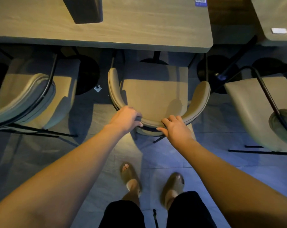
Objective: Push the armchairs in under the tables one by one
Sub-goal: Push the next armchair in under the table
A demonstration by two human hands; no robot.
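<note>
A tan armchair (156,92) with a curved backrest stands right in front of me, its seat front just under the edge of the long wooden table (139,30). My left hand (126,118) grips the backrest's top rim left of its middle. My right hand (175,127) grips the same rim right of its middle, fingers curled over it. A second armchair (31,96) stands to the left, angled and partly under the table. A third armchair (258,109) stands to the right by a neighbouring table (277,15).
A dark box (83,9) stands on the long table, and a blue sticker (200,1) lies near its far right. Round black table bases (88,74) sit on the tiled floor. A scrap of paper (97,88) lies between chairs. My sandalled feet (131,176) stand behind the chair.
</note>
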